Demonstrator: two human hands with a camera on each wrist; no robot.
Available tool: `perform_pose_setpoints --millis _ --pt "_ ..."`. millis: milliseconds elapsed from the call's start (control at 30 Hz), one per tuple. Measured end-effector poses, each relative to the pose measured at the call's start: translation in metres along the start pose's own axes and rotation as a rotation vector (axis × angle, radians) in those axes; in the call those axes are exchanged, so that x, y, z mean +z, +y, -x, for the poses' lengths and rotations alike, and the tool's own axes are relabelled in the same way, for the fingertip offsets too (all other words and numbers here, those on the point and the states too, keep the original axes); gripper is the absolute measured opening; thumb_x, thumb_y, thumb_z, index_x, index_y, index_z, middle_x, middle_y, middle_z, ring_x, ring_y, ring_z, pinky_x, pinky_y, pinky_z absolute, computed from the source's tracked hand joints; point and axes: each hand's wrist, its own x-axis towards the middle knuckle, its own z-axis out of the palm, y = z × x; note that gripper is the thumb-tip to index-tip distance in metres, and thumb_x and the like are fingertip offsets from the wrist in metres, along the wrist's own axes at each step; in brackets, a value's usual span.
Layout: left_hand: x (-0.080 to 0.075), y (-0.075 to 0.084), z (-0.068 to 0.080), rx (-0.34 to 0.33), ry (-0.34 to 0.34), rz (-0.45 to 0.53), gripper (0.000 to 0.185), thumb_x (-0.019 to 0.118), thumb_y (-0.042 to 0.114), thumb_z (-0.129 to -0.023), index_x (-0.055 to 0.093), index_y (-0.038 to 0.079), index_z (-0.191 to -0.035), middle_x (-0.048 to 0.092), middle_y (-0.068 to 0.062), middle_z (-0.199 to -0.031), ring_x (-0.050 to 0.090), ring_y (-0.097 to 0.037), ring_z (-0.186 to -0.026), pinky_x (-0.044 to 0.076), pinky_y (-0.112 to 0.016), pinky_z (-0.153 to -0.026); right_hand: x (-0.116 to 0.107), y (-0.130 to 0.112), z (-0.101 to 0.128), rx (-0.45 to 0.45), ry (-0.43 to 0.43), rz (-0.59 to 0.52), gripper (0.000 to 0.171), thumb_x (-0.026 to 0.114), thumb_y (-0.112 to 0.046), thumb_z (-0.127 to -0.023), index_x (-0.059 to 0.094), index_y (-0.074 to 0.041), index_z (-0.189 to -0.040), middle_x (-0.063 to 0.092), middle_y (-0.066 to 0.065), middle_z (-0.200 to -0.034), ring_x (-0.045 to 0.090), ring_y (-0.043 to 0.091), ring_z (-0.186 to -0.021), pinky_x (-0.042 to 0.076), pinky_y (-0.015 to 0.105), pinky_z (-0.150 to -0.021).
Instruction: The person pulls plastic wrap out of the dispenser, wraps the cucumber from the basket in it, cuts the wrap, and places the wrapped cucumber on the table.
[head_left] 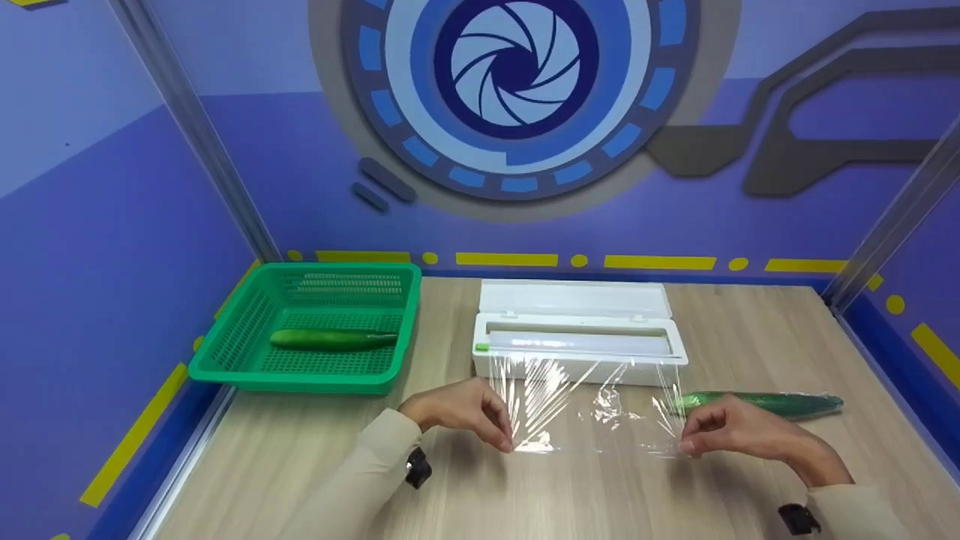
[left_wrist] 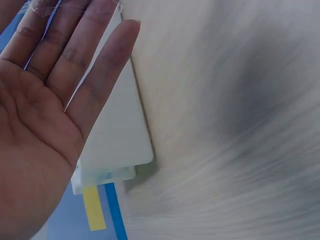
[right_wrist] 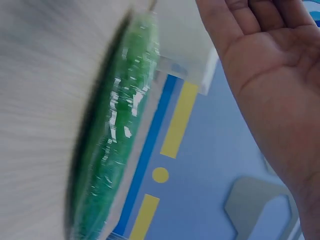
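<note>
A sheet of clear plastic wrap (head_left: 577,412) stretches toward me from the roll (head_left: 577,343) in a white dispenser box (head_left: 600,371), its lid tipped back. My left hand (head_left: 465,411) pinches the near left corner of the sheet between thumb and fingers. At the near right corner, my right hand (head_left: 739,431) pinches the other end. Just behind the right hand lies a cucumber (head_left: 799,405) on the table. In the right wrist view this cucumber (right_wrist: 115,130) shows shiny wrap around it.
A green plastic basket (head_left: 300,379) stands at the back left, with another cucumber (head_left: 322,340) lying in it. The wooden table (head_left: 442,322) is bordered by blue printed panels (head_left: 262,187) at the back and both sides.
</note>
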Motion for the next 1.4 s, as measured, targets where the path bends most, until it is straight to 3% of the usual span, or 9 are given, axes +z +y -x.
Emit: perform_pose_setpoints --millis 167,367,567,700,800,900,1067,1233,1400 --pt "0.007 -0.012 -0.003 -0.010 0.027 -0.011 0.010 0.088 0.010 -0.088 0.083 0.002 -0.092 0.079 0.006 -0.084 0.067 -0.003 -0.074 0.051 -0.020 -0.068 0.010 0.009 -0.005 0.009 0.047 0.023 0.019 0.068 -0.019 -0.104 0.077 -0.009 -0.090 0.068 -0.002 -0.086 0.057 0.009 -0.079 0.042 0.026 -0.067" --pt "0.014 -0.027 -0.002 -0.047 0.078 -0.012 0.013 0.089 0.014 -0.087 0.083 0.003 -0.092 0.078 0.007 -0.081 0.062 -0.002 -0.068 0.048 -0.020 -0.062 0.028 0.020 -0.009 -0.062 0.137 0.063 0.020 0.074 -0.019 -0.101 0.076 -0.011 -0.083 0.066 -0.008 -0.080 0.054 0.004 -0.071 0.043 0.023 -0.062" --pt "0.020 -0.033 -0.001 -0.110 0.126 -0.026 0.010 0.086 0.024 -0.091 0.086 0.014 -0.093 0.077 0.008 -0.082 0.058 -0.002 -0.069 0.049 -0.021 -0.062 0.041 0.026 -0.015 -0.050 0.188 0.088 0.011 0.080 -0.017 -0.096 0.078 -0.013 -0.086 0.066 -0.009 -0.080 0.055 0.003 -0.071 0.044 0.022 -0.062" --pt "0.023 -0.032 -0.002 -0.123 0.153 0.003 0.013 0.081 0.029 -0.094 0.086 0.019 -0.101 0.080 0.006 -0.087 0.068 -0.005 -0.077 0.052 -0.025 -0.066 0.044 0.030 -0.016 -0.067 0.203 0.086 0.005 0.079 -0.011 -0.095 0.077 -0.012 -0.091 0.069 -0.007 -0.084 0.058 0.003 -0.075 0.048 0.022 -0.065" --pt "0.026 -0.032 -0.002 -0.124 0.170 0.046 0.018 0.077 0.026 -0.097 0.085 0.016 -0.109 0.081 0.001 -0.091 0.075 -0.011 -0.086 0.054 -0.027 -0.069 0.046 0.033 -0.017 -0.122 0.222 0.098 0.005 0.081 -0.009 -0.094 0.077 -0.010 -0.097 0.072 -0.004 -0.087 0.061 0.004 -0.078 0.051 0.023 -0.067" --pt "0.028 -0.034 -0.002 -0.122 0.197 0.066 0.020 0.073 0.018 -0.098 0.083 0.012 -0.115 0.081 -0.002 -0.091 0.075 -0.013 -0.084 0.053 -0.026 -0.066 0.048 0.035 -0.017 -0.151 0.243 0.113 0.018 0.082 -0.010 -0.093 0.076 -0.006 -0.109 0.071 -0.005 -0.085 0.062 0.003 -0.077 0.051 0.023 -0.067" --pt "0.035 -0.037 -0.006 -0.129 0.296 0.102 0.020 0.069 0.007 -0.098 0.083 0.008 -0.112 0.079 -0.003 -0.086 0.072 -0.010 -0.076 0.052 -0.023 -0.064 0.050 0.034 -0.018 -0.108 0.242 0.101 0.033 0.079 -0.014 -0.097 0.072 0.000 -0.125 0.069 -0.006 -0.080 0.062 0.004 -0.071 0.049 0.023 -0.062" --pt "0.043 -0.036 -0.009 -0.140 0.385 0.149 0.015 0.072 0.015 -0.102 0.082 0.004 -0.107 0.077 -0.006 -0.080 0.073 -0.012 -0.071 0.051 -0.023 -0.060 0.053 0.034 -0.019 -0.079 0.249 0.147 0.030 0.079 -0.015 -0.098 0.073 -0.001 -0.124 0.070 -0.006 -0.077 0.064 0.006 -0.069 0.049 0.024 -0.060" --pt "0.047 -0.038 -0.012 -0.128 0.413 0.165 0.012 0.073 0.011 -0.100 0.081 0.003 -0.105 0.077 -0.008 -0.083 0.075 -0.015 -0.071 0.051 -0.022 -0.058 0.058 0.037 -0.019 -0.095 0.268 0.200 0.029 0.082 -0.021 -0.096 0.075 -0.004 -0.119 0.066 -0.011 -0.071 0.060 0.002 -0.063 0.048 0.025 -0.057"
